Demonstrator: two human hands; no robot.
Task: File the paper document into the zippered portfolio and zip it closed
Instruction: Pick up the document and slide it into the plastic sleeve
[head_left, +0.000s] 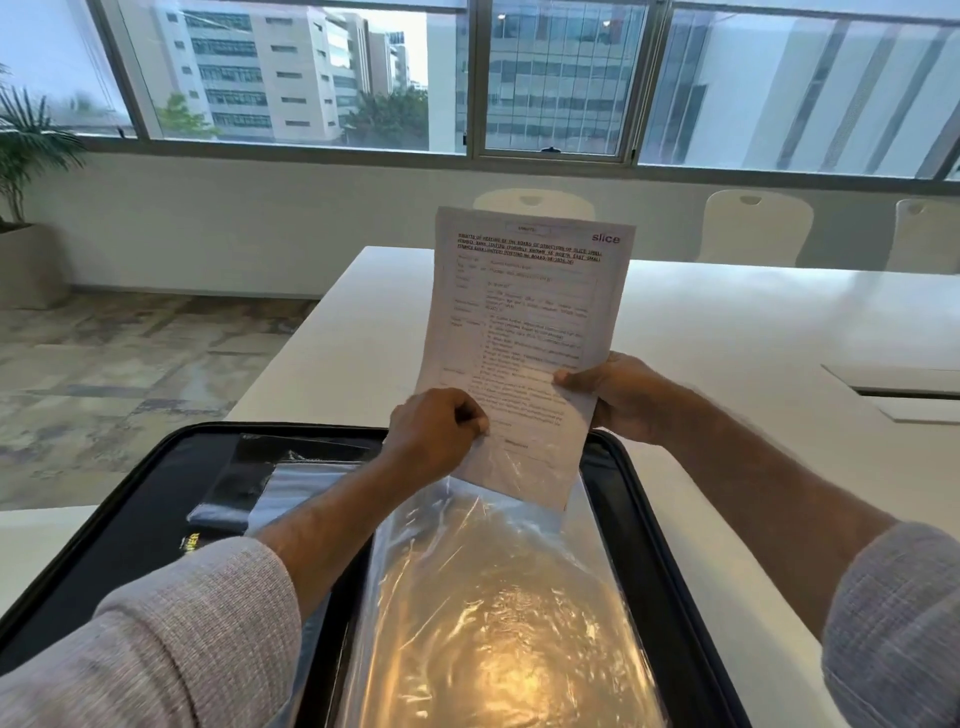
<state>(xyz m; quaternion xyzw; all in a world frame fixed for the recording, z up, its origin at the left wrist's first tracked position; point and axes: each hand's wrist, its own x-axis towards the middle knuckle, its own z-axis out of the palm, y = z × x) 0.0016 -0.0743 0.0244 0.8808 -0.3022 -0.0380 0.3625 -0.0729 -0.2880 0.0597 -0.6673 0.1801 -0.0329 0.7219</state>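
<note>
We've got the paper document (524, 332) upright above the open portfolio (644, 499) on the white table (727, 332), its bottom edge dipping into the mouth of a clear plastic sleeve (498, 597). Our left hand (436, 431) pinches the sleeve's top edge against the sheet's lower left. Our right hand (618, 395) grips the sheet's right side, thumb across the print. The portfolio's zip lies undone around the rim.

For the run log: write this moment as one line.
left hand: holds sleeve mouth | right hand: grips document | document: entering clear sleeve | portfolio: open
</note>
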